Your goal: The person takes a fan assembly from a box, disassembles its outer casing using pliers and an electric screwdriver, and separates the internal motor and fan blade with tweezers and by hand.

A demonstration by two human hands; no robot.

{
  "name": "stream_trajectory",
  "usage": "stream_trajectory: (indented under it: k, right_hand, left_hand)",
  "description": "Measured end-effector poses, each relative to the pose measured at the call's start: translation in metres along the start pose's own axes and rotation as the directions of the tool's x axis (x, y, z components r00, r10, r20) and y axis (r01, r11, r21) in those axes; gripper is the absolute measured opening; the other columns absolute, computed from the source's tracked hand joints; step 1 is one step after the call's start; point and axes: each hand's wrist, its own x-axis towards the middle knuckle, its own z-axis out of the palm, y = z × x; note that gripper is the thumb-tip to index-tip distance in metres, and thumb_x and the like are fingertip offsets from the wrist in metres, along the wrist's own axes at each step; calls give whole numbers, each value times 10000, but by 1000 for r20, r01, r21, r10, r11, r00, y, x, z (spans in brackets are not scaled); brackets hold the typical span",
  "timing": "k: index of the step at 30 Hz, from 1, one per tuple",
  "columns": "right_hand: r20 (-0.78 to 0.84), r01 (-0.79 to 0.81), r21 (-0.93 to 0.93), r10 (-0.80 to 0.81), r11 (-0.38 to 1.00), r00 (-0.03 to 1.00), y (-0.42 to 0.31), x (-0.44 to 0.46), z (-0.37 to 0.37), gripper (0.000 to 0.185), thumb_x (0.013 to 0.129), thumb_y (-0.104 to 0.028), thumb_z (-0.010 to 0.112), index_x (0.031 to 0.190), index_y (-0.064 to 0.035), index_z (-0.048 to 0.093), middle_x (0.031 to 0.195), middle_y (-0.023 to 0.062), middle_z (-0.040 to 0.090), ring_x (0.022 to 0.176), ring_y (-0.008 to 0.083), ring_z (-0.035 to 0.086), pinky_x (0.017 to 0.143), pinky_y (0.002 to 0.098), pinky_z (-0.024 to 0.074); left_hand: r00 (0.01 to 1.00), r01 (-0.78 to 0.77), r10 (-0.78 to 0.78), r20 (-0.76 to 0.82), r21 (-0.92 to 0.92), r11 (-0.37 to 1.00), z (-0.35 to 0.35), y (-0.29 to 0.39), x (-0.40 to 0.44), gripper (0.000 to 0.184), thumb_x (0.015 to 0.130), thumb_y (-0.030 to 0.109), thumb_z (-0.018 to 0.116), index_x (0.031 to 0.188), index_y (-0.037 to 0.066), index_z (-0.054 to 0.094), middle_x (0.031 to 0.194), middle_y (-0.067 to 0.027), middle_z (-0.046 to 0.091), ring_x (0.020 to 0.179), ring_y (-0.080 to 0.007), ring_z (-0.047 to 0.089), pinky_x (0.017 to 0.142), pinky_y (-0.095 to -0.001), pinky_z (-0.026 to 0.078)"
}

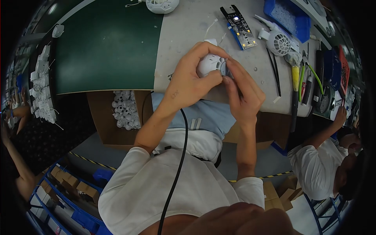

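A small white rounded plastic housing (210, 65) is held between my two hands above the grey work surface. My left hand (192, 75) wraps round its left side, with the thumb below and the index finger over the top. On its right side, the fingertips of my right hand (243, 87) press at a greyish part. My fingers partly hide the join between the two. Just beyond my left hand, a white piece with thin wires (210, 41) lies on the surface. A circuit board (239, 28) with a lit spot rests further back to the right.
Green mat (105, 43) at left; white housing (162, 4) at the back. To the right are black tweezers (273, 70), a white fan-like device (279, 44), pliers (303, 78) and a blue bin (288, 17). A carton of white parts (126, 109) sits below. People work on both sides.
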Motion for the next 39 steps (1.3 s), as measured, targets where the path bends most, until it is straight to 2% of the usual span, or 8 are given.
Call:
stream_trajectory:
  k: [6,12,16,19,22,27,32,39]
  right_hand:
    - [29,103,-268,-99,958,995,-9,-2,0,294,814,10,712,1104,44,680,1100,186,692,817,261,724,661,309,590]
    - [7,94,-256,-96,962,995,-4,-4,0,286,818,18,700,1099,61,672,1071,191,698,829,269,724,661,314,592]
    - [-56,90,-265,-109,960,992,-2,-8,7,272,830,20,688,1100,53,675,1046,184,704,818,272,722,650,309,584]
    - [-68,-102,-281,86,954,994,0,-12,8,260,838,19,683,1098,38,683,1021,172,711,800,276,719,642,303,574]
    - [-107,-51,-202,30,978,994,-1,-16,8,279,843,14,685,1122,28,677,997,160,716,802,253,716,647,301,567]
    - [40,-246,260,244,934,969,-1,-3,-3,388,821,-17,731,1200,11,650,1141,168,679,908,174,682,684,279,575]
    - [147,-391,368,362,844,920,-1,1,-8,432,799,-18,752,1218,3,646,1183,160,662,923,161,672,691,262,576]
    - [174,-429,270,394,862,902,0,2,-12,381,820,-31,739,1190,14,657,1092,160,698,894,165,682,726,276,566]
  left_hand:
    - [999,-32,33,-8,61,998,3,-2,0,364,820,-56,526,1175,18,563,1198,-91,566,1118,-160,537,975,-294,420]
    - [989,146,-142,-40,158,977,13,12,-2,369,832,-39,539,1195,26,535,1157,-72,567,1006,-130,557,852,-267,468]
    - [996,7,13,-91,218,976,18,4,2,325,789,0,567,1113,25,560,1068,-84,563,955,-166,556,786,-298,470]
    - [988,-72,96,-123,182,981,22,-2,-3,293,755,37,594,1047,19,577,996,-99,569,915,-217,570,736,-333,481]
    - [986,-72,87,-143,109,991,21,-4,-5,300,748,27,582,1047,9,569,1025,-105,575,945,-222,572,796,-331,477]
    - [985,-72,74,-156,19,997,20,-9,-5,305,793,11,554,1098,0,550,1072,-107,551,991,-211,552,853,-317,451]
    - [995,-67,71,-75,58,996,12,-4,-5,202,993,115,475,1145,-4,534,1093,-105,514,1008,-195,511,892,-295,409]
    - [990,-120,126,-71,87,989,13,-6,-5,212,1009,129,453,1158,-1,531,1074,-114,499,969,-214,500,883,-312,406]
